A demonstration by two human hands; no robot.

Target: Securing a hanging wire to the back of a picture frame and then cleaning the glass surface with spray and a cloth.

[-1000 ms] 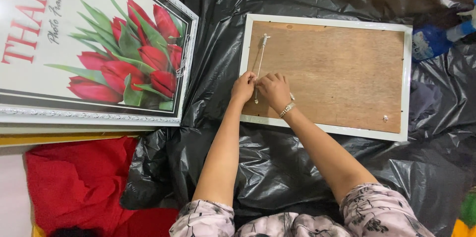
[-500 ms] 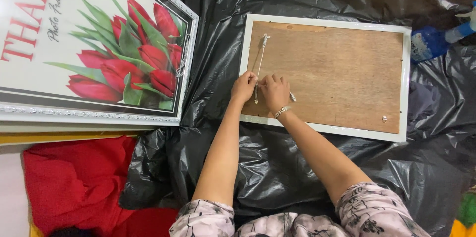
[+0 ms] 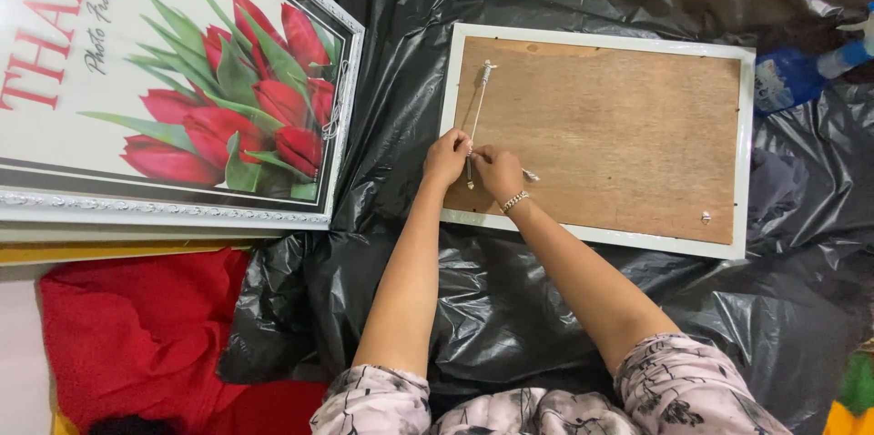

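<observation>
- Pale cord point(image 3: 477, 112) is pinched between the left hand point(image 3: 446, 158) and right hand point(image 3: 499, 169) — both closed on it, seemingly fastening its lower end.
- Cord lies along the left edge of the face-down white picture frame point(image 3: 601, 130), on black plastic sheeting point(image 3: 510, 308).
- Next likely needs steady tension — fine fingertip work.
- Tulip print point(image 3: 173, 80) lies well left.

A large framed print of red tulips point(image 3: 173, 89) is seen well left of the fingers, laid over a red cloth point(image 3: 137, 335). Black plastic sheeting point(image 3: 510, 308) is spread beneath, and a blue spray bottle point(image 3: 801, 75) is seen far right.
</observation>
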